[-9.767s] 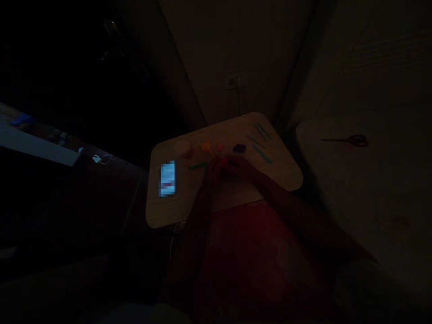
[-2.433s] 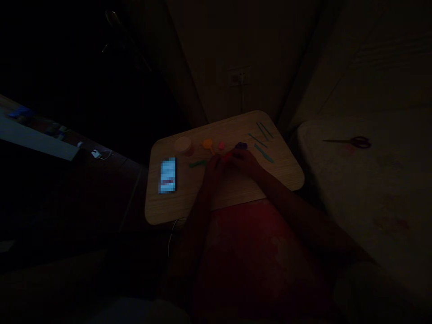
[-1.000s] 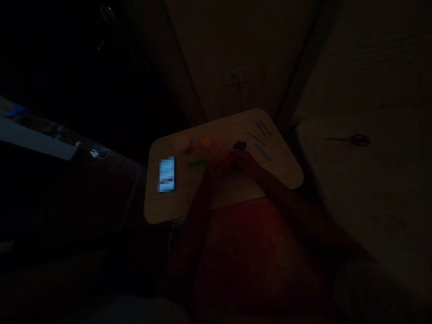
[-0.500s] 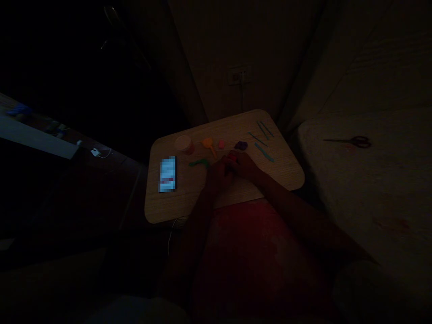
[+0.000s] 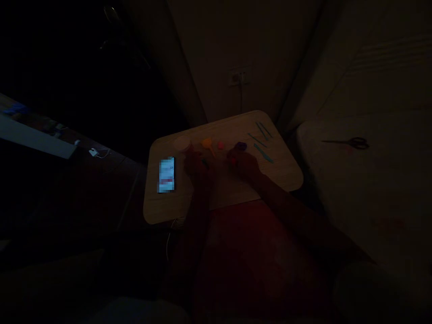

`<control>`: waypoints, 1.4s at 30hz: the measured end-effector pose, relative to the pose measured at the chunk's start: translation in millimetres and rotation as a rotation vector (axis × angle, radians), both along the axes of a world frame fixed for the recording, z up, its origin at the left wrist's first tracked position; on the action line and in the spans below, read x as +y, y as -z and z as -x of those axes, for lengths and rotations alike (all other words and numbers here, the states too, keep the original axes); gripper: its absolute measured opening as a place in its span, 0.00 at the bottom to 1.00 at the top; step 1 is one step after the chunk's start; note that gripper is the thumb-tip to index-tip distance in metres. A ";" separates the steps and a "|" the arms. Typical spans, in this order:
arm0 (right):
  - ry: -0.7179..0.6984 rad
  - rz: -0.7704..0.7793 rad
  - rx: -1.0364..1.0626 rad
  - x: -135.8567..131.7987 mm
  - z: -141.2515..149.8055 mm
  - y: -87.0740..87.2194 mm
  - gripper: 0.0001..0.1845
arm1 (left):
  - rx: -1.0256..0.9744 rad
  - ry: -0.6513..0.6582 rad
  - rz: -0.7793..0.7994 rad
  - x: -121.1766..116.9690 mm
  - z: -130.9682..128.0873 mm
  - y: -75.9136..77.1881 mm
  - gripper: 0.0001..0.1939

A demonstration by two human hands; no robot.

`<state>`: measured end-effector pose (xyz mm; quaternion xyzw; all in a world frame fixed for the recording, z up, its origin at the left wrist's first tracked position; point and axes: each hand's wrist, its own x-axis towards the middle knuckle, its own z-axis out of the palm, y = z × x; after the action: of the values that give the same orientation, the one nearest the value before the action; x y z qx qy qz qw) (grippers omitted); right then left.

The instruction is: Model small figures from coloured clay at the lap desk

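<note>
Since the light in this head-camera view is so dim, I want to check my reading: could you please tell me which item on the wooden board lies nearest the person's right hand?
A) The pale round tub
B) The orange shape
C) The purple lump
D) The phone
C. The purple lump sits just beyond the fingers of the right hand, closer than any of the other listed items.

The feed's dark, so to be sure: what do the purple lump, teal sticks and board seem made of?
The purple lump looks like soft modelling clay: matte, with an irregular shape. The teal sticks look like slim, smooth plastic tools, though the dark leaves that open. The board looks like wood or wood-grain laminate, with faint straight grain and a low sheen.
</note>
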<state>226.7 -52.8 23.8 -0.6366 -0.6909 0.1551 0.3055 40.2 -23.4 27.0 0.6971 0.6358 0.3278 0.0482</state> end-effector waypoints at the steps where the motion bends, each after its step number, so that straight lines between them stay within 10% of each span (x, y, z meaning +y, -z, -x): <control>1: -0.021 -0.024 -0.018 -1.3 0.6 -0.7 0.16 | 0.037 0.000 0.034 -1.1 -0.3 0.0 0.20; 8: -0.124 -0.159 0.000 1.7 -1.9 11.8 0.25 | 0.003 0.008 0.080 4.6 0.6 12.1 0.17; 15: -0.146 -0.295 0.089 11.8 -4.6 26.0 0.23 | -0.541 0.189 -0.072 15.0 1.2 19.3 0.15; 22: -0.123 -0.408 0.272 14.3 -10.2 29.1 0.16 | -0.892 0.225 0.153 15.5 -8.1 21.5 0.26; 35: -0.281 -0.309 0.415 13.7 -5.6 22.1 0.22 | -0.911 0.487 0.255 13.1 -11.9 20.9 0.23; 42: -0.098 -0.157 0.751 21.3 -12.5 31.0 0.21 | -0.946 0.656 0.292 10.6 -8.2 22.0 0.27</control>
<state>239.2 -31.5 -7.1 -0.4766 -0.5703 0.3382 0.5773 48.4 -12.8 5.0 0.6214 0.3351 0.4800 0.5207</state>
